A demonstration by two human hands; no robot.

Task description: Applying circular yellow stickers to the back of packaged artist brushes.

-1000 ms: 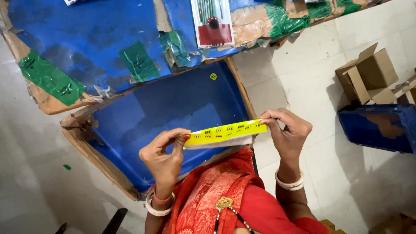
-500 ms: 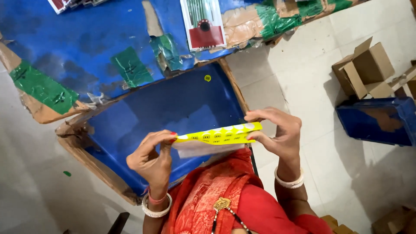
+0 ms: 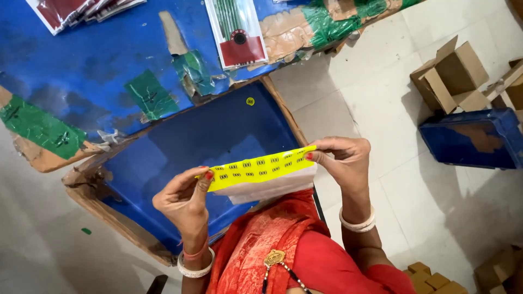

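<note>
I hold a yellow strip of small printed stickers point(image 3: 259, 166) stretched level between both hands, above my lap. My left hand point(image 3: 184, 198) pinches its left end with thumb and fingers. My right hand point(image 3: 342, 159) pinches its right end. A white backing sheet point(image 3: 272, 189) hangs just under the strip. Below the strip lies a blue tray with a wooden rim point(image 3: 190, 141). One small yellow sticker point(image 3: 250, 101) lies on the tray's far side.
A blue table top point(image 3: 98, 60) patched with green tape fills the upper left. A clear packet with a red card point(image 3: 237, 32) lies on it, more red packets point(image 3: 71, 11) at the far left. On the tiled floor at right stand open cardboard boxes point(image 3: 452, 73) and a blue crate point(image 3: 471, 139).
Both hands with the strip have drifted a little left and down in view. The grip on the strip is the same.
</note>
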